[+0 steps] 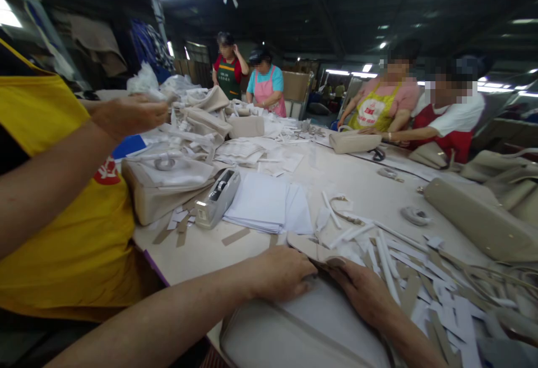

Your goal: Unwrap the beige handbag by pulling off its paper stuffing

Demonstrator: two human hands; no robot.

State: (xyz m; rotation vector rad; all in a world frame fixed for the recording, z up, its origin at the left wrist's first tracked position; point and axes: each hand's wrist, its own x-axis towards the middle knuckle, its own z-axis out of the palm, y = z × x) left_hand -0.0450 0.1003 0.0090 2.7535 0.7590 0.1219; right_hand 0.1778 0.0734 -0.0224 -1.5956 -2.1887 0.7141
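A pale beige handbag (306, 329) lies in front of me at the table's near edge, with its flap end pointing away. My left hand (279, 273) is closed at the top of the bag, its fingers curled over the edge of the opening. On the other side, my right hand (365, 292) grips the bag's edge beside the flap (309, 246), thumb and fingers pressed together. The bag's inside is mostly hidden by my hands. Just beyond the flap lies a strap with a metal clasp (347, 217).
White paper sheets (260, 200) and a tape dispenser (216, 197) lie ahead. Paper strips and card scraps (420, 284) cover the right side. A co-worker in a yellow apron (63, 205) stands close on the left, arm raised. Other co-workers and handbags (479, 219) line the table.
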